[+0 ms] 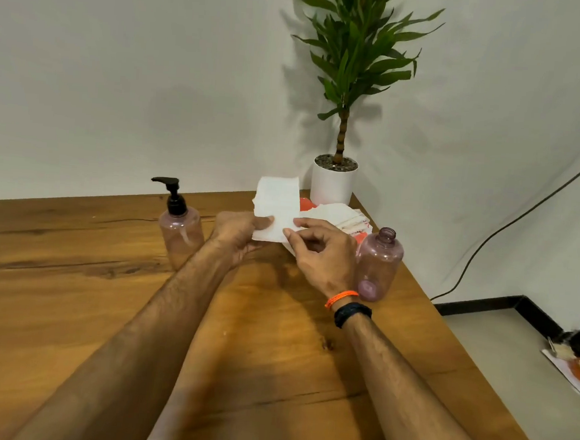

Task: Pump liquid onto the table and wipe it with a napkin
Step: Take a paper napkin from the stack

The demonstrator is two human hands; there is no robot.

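A white napkin [277,207] is held upright above the wooden table [71,290], pinched from both sides. My left hand [237,235] grips its lower left edge and my right hand [324,253] pinches its lower right corner. A clear pinkish pump bottle [179,231] with a black pump head stands just left of my left hand. Behind my hands lies a pack of white napkins [340,216] in red and white wrapping.
A second pinkish bottle [379,265] without a cap stands by my right wrist, near the table's right edge. A potted plant [334,181] in a white pot sits at the far corner. A black cable [507,228] runs down the right wall.
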